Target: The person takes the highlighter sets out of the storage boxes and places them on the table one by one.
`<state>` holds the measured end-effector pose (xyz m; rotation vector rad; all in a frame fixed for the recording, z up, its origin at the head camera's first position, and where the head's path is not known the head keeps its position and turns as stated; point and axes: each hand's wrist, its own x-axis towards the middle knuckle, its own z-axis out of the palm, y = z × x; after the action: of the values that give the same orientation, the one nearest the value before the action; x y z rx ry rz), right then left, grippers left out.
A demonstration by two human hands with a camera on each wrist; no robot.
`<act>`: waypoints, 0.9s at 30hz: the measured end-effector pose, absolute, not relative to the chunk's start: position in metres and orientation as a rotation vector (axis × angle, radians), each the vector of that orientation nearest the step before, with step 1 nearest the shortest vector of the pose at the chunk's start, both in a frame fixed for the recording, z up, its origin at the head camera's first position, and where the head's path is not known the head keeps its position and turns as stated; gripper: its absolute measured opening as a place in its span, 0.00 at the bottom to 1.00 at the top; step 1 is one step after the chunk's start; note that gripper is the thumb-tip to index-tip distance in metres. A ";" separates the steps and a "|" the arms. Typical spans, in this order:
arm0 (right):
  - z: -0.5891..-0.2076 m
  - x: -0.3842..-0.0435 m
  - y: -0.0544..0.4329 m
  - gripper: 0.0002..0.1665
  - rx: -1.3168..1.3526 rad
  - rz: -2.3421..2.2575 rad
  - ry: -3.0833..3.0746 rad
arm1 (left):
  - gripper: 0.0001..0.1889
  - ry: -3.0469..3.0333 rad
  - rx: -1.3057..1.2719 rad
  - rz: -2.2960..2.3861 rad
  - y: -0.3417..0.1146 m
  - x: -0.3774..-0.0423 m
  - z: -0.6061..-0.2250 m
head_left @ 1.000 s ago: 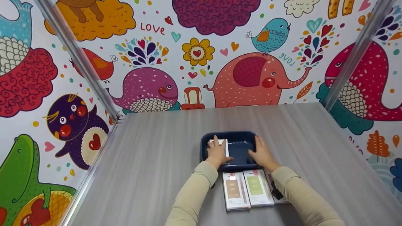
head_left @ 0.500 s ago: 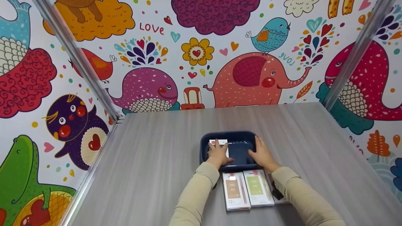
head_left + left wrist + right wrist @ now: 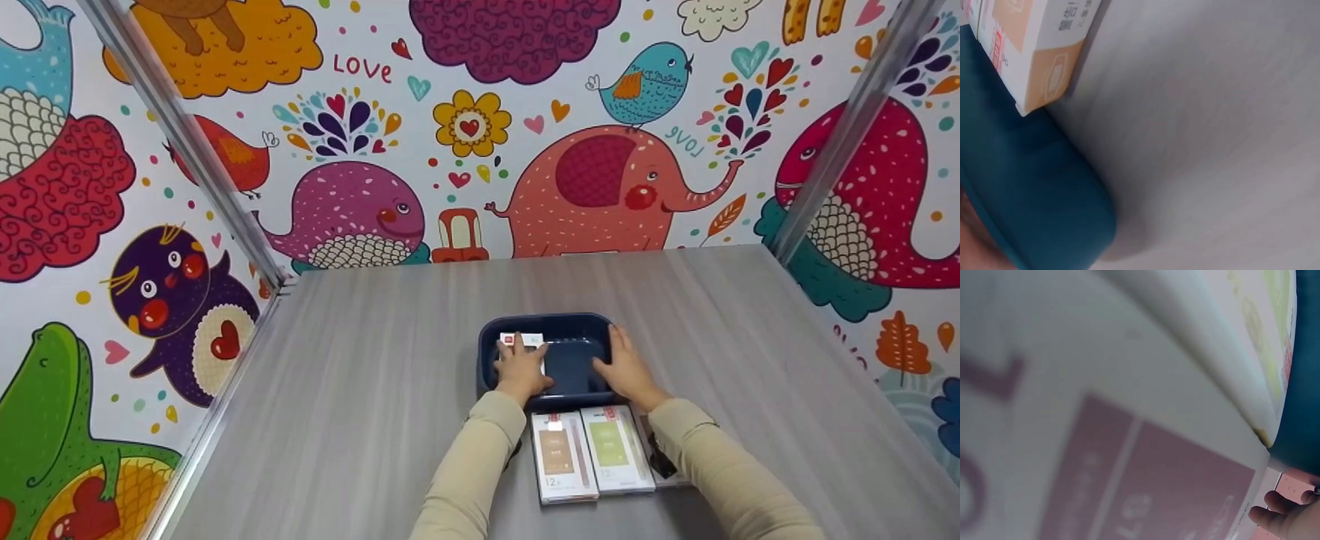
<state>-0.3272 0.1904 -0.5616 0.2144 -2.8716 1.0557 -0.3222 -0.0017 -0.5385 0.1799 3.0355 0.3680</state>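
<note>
brightly printed walls (image 3: 420,176) with metal posts stand at the far, left and right sides of a smooth-looking grey wood-grain desk (image 3: 360,390). on it sits a dark blue tray (image 3: 555,320), probably light, stiff plastic, best taken by opposite rims; the right hand (image 3: 628,369) grips its right wall, thumb inside. flat boxes (image 3: 565,457) line its near side. in its left end lies a white box (image 3: 532,340), likely slick, dentable card, best held by its long edges; the left hand (image 3: 519,373) rests on it, fingers spread wide.
</note>
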 end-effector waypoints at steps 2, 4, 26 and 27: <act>-0.562 -0.327 0.191 0.44 0.216 1.047 -2.870 | 0.34 3.034 0.179 0.401 -0.001 -0.322 -0.539; -0.563 -0.327 0.191 0.44 0.215 1.045 -2.870 | 0.34 3.033 0.175 0.421 -0.001 -0.321 -0.539; -0.564 -0.329 0.191 0.45 0.206 1.036 -2.872 | 0.32 3.117 -0.097 0.567 0.012 -0.320 -0.537; -0.564 -0.329 0.191 0.45 0.205 1.037 -2.871 | 0.33 3.111 -0.102 0.555 0.012 -0.320 -0.536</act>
<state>-0.3291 0.1907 -0.5639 0.2047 -2.8714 1.0371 -0.3200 0.0122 -0.5361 -0.1023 3.1113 0.5549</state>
